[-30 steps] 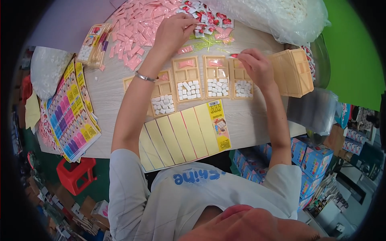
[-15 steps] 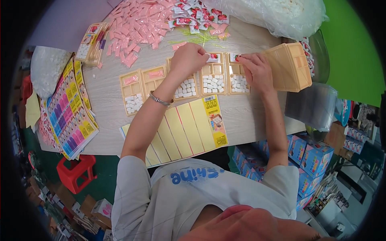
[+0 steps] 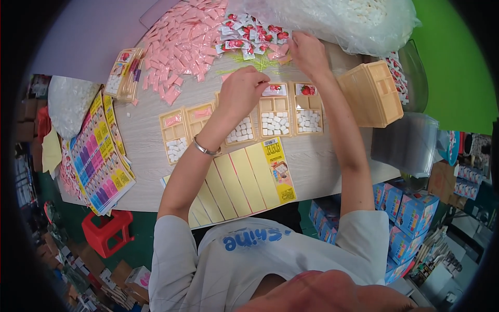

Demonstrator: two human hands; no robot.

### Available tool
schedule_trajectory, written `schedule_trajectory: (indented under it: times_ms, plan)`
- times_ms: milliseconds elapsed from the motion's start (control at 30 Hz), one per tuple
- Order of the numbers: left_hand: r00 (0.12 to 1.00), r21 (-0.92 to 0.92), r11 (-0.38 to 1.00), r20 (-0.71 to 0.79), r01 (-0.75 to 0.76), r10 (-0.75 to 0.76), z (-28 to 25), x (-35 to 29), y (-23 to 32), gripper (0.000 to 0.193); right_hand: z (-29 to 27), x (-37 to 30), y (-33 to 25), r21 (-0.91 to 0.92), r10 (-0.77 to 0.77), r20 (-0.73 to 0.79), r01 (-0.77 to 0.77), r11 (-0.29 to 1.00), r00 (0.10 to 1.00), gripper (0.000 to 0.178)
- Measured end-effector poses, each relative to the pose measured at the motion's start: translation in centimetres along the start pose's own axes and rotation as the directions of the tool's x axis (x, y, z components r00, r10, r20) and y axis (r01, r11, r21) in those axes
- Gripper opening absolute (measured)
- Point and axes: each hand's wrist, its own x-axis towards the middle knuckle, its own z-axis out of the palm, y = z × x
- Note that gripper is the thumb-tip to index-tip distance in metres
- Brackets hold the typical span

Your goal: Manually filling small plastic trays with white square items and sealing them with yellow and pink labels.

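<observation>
My left hand is over the tray row, its fingers pinched together beside the left end of a strawberry-print sachet; what they hold is hidden. That sachet lies in the top compartment of a beige compartment tray. To its right, another tray has a strawberry sachet in its top compartment. White pellets fill the lower compartments. My right hand is at the right edge of the strawberry sachet pile, thumb and fingertips slightly apart, with nothing visible between them. My left forearm partly covers the middle trays.
Pink sachets lie heaped at the far left, with thin green sticks beside them. A clear bag lies at the back; stacked beige trays stand right. A yellow printed card sheet lies in front; printed sheets hang left.
My right hand has left the sachet in the rightmost tray and moved up to the strawberry sachet pile. My left hand stays beside its sachet. The whole view has shifted slightly.
</observation>
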Motion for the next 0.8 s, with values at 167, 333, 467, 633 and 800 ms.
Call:
schedule_trajectory:
  times_ms: [167, 333, 467, 633, 800]
  plan:
    - [0.969, 0.166, 0.955, 0.057, -0.245, 0.239, -0.6, 1.8, -0.5, 0.02, 0.9, 3.7, -1.0, -0.2, 0.283, 0.16, -0.25, 0.947, 0.946, 0.039]
    - [0.983, 0.204, 0.967, 0.128, -0.155, 0.13, -1.0, 2.5, -1.2, 0.025, 0.2, 2.3, -0.9, -0.126, 0.224, 0.046, -0.217, 0.968, 0.973, 0.037]
    - [0.979, 0.156, 0.969, 0.104, -0.189, 0.175, -0.2, 1.8, -2.0, 0.024, -1.6, -3.1, 0.0, 0.06, -0.091, -0.201, 0.105, 0.993, 0.975, 0.025]
    - [0.991, -0.031, 0.995, 0.088, -0.097, 0.099, -0.3, 1.4, -1.7, 0.02, -2.0, -8.1, 0.4, 0.588, 0.039, 0.057, -0.065, 0.806, 0.998, 0.021]
    - [1.0, -0.198, 0.98, 0.031, -0.001, 0.007, -3.6, -0.7, -1.3, 0.015, -2.4, -10.2, -1.6, 0.506, -0.145, 0.091, 0.079, 0.859, 0.985, 0.017]
